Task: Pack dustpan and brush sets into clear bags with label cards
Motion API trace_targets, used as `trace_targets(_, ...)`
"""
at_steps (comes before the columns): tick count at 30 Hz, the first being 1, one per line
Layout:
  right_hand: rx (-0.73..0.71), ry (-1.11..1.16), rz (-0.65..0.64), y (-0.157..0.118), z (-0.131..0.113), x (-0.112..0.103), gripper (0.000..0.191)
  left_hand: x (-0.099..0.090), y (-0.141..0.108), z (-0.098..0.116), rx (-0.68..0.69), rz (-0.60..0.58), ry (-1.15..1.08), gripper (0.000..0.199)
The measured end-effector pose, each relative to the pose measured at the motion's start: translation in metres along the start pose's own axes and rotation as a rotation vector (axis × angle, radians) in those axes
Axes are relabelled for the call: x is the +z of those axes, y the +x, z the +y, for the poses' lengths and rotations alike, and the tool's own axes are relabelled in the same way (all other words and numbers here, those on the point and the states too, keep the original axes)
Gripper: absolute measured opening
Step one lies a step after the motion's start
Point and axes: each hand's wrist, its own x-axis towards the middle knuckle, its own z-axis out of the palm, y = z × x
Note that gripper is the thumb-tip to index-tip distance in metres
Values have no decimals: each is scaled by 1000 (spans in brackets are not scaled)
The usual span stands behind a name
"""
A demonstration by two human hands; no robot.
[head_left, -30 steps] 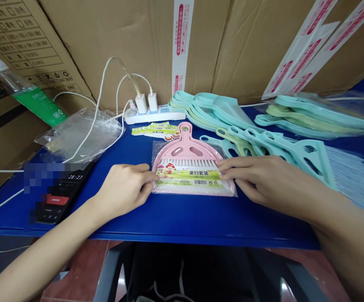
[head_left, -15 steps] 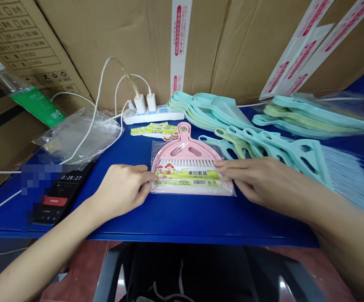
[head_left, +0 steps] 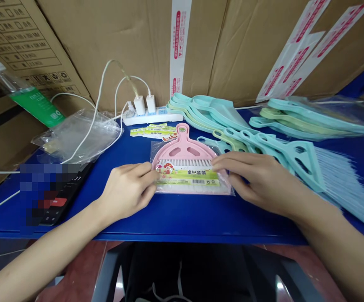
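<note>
A pink dustpan (head_left: 186,143) lies flat in a clear plastic bag on the blue table, its handle pointing away from me. White brush bristles and a printed label (head_left: 197,173) with red mushrooms show across its front. My left hand (head_left: 130,188) is closed, its thumb and forefinger pinching the bag's left edge. At the opposite side, my right hand (head_left: 253,178) holds the bag's right edge between fingers and thumb. The fingertips partly cover the dustpan's right rim.
Turquoise and green dustpans (head_left: 215,109) are stacked behind, with several brushes (head_left: 304,161) at right and bagged dustpans (head_left: 314,119) beyond. Loose labels (head_left: 157,131), a power strip (head_left: 153,117), cables, plastic bags (head_left: 78,136), a bottle (head_left: 37,100) and a phone (head_left: 64,197) occupy the left and back.
My right hand's fingers have lifted and bent slightly at the bag's right edge. My left hand has shifted slightly over the left edge. The bagged dustpan lies in nearly the same place.
</note>
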Motion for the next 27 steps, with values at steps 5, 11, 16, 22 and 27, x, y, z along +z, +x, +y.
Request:
trace_targets(5,-202,-17,-33,9,-12,7,34,5,3,7,99,-60,-37,35)
trace_targets(11,-205,-52,-114,13,-20,18,34,13,7,10,101,-305,-75,46)
trace_targets(16,-182,2,-99,10,-17,17,34,10,11,10,90,-334,-49,40)
trace_targets(22,-132,-36,-80,6,-12,13,37,7,11,9,36,-318,-23,41)
trace_targets(27,-92,-60,-113,3,-6,6,39,4,8,3,2,-272,-20,43)
